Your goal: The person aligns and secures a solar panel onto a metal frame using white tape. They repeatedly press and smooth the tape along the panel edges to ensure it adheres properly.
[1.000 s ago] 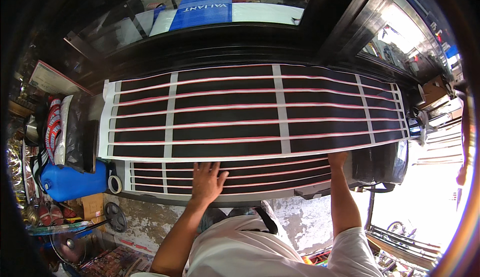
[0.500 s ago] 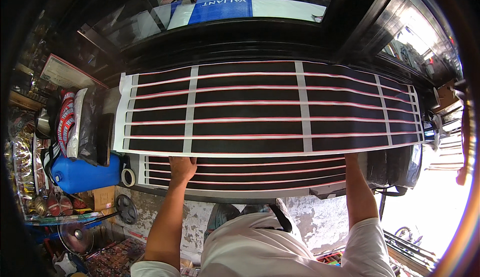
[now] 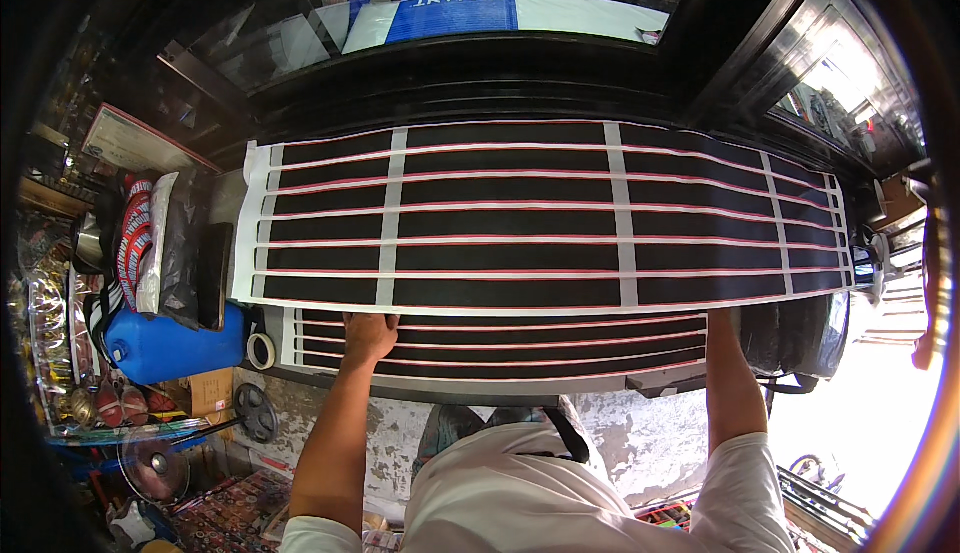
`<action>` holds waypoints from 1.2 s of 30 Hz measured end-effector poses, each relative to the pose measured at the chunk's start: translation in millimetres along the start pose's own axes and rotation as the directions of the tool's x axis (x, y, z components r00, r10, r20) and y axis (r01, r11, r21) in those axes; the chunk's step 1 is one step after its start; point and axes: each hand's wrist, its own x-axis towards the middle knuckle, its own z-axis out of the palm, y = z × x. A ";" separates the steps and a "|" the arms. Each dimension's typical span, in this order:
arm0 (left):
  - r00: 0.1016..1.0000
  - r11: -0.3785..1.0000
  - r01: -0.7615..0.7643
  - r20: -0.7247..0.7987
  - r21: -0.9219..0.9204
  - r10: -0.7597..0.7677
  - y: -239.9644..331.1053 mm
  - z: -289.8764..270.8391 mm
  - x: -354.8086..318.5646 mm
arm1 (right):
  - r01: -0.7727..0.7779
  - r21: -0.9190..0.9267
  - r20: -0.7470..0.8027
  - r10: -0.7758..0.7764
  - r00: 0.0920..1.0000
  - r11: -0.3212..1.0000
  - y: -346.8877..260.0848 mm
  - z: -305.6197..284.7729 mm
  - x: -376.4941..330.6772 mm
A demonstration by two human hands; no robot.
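A long printed sheet, with black panels split by white and red lines and crossed by grey bands, spans the bench. Beneath its near edge, a second sheet of like pattern shows. My left hand is at the upper sheet's near edge, left of the middle; the thumb side shows while the other fingers go out of sight under the sheet. Toward the right end, my right hand is hidden beneath that same edge; only its wrist and forearm show. Whether either hand grips the sheet cannot be seen.
Left of the sheets are a blue container, a tape roll and plastic-wrapped goods. Black wrapped bundles lie at the right end. Behind the bench, a dark-framed window shows a blue book and a person.
The whole scene sits slightly farther right in the picture, as the view has shifted. Both hands keep nearly the same places at the upper sheet's near edge.
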 end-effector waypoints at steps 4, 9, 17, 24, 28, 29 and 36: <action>1.000 1.000 0.005 0.000 0.006 -0.005 -3.7 0.1 -1.4 | -0.008 0.001 0.017 0.008 1.000 1.000 -5.3 0.0 4.5; 0.998 1.000 -0.019 -0.061 -0.001 0.019 -6.9 9.2 -1.7 | -0.022 -0.006 0.027 0.022 0.999 1.000 -3.3 -2.5 5.7; 0.998 1.000 0.025 0.060 0.006 -0.025 1.7 -4.3 0.4 | -0.035 -0.014 0.042 0.035 0.998 0.999 4.2 -2.7 7.1; 0.999 1.000 -0.027 -0.025 0.000 0.027 -3.5 2.4 0.2 | -0.034 -0.018 0.053 0.035 0.998 0.999 3.0 -4.3 9.6; 0.999 1.000 -0.029 -0.040 0.002 0.029 -7.2 7.2 -2.6 | -0.030 -0.020 0.062 0.031 0.998 0.999 -0.9 -3.9 12.8; 0.997 0.999 -0.035 -0.074 0.009 0.036 -8.3 8.7 -4.4 | -0.023 -0.020 0.066 0.024 0.998 1.000 -3.7 -3.5 13.8; 0.993 0.998 -0.068 -0.094 -0.008 0.066 -11.7 10.4 -1.9 | -0.014 -0.031 0.077 0.017 0.997 0.999 -3.8 -7.3 16.5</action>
